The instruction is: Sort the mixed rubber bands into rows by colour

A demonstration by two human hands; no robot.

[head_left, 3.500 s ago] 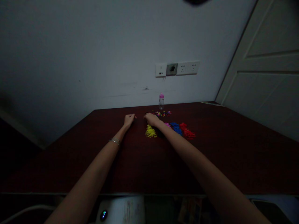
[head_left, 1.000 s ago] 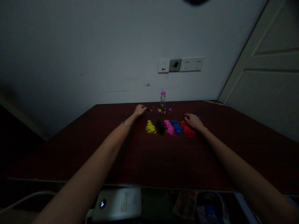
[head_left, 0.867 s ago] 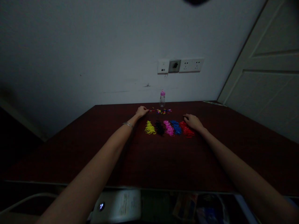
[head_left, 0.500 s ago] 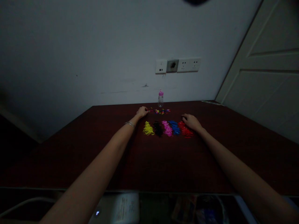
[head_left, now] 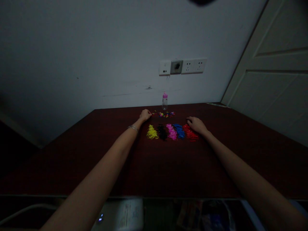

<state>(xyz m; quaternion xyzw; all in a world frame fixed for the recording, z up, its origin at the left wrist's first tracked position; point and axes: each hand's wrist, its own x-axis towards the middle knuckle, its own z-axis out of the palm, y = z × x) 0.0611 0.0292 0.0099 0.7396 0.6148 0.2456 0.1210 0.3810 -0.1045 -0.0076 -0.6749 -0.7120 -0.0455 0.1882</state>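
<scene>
At the far side of the dark red table, my left hand (head_left: pixel 145 115) has its fingertips pinched together by the left end of a mixed pile of small coloured rubber bands (head_left: pixel 165 114). Whatever lies between those fingertips is too small to make out. My right hand (head_left: pixel 196 124) rests on the table with fingers extended, just beside the pile of red rubber bands (head_left: pixel 191 133). In a row to its left lie a blue pile (head_left: pixel 179 131), a pink pile (head_left: pixel 171 132), a black pile (head_left: pixel 162 132) and a yellow pile (head_left: pixel 152 132).
A clear bottle with a pink cap (head_left: pixel 165 101) stands behind the mixed pile, near the wall. Wall sockets (head_left: pixel 193 66) sit above it. A white door (head_left: pixel 276 80) is at the right. Below the table's front edge is a white box (head_left: pixel 130 214).
My left hand stays at the mixed pile, its fingers shifting slightly. The right hand and the sorted piles look unmoved; the camera view has shifted a little.
</scene>
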